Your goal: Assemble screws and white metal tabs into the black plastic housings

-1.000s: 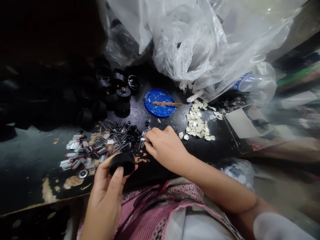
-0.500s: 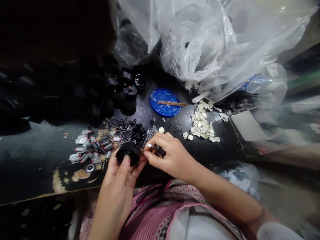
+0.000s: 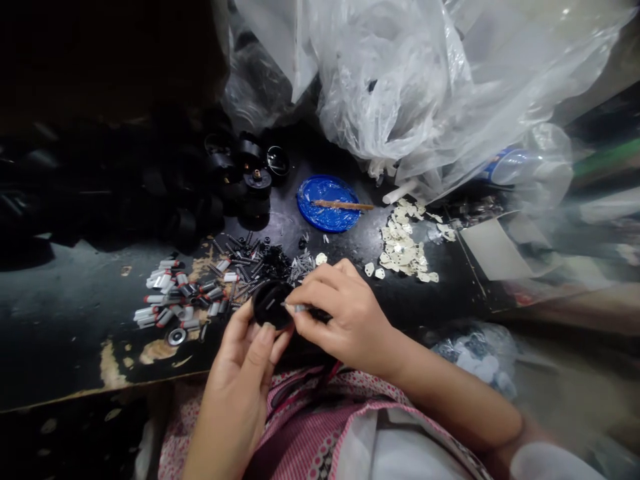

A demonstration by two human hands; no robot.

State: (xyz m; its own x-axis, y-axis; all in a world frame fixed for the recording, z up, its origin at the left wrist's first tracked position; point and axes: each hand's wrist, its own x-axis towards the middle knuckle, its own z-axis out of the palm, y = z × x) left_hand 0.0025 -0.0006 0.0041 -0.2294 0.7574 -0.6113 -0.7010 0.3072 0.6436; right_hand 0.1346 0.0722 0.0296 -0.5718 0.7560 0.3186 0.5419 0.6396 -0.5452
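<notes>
My left hand is closed around a round black plastic housing, its hollow side tipped up toward me. A small light slot or strip shows inside it. At the housing's right rim, my right hand pinches a small, slim part with a greyish metal tip; its kind is not clear, and dark pieces sit in the curled fingers behind it. Just beyond the hands lie small black springs and a heap of little grey pins. Grey cylinders with red ends are piled to the left.
A blue lid smeared with grease bears a wooden stick. Pale flat plates lie to its right. Black housings crowd the back left. Clear plastic bags hang over the back. A metal ring lies near the front edge.
My left hand has turned the black housing so its inside faces up more, and moved it slightly right and up. My right hand's pinched part has come to the housing's rim.
</notes>
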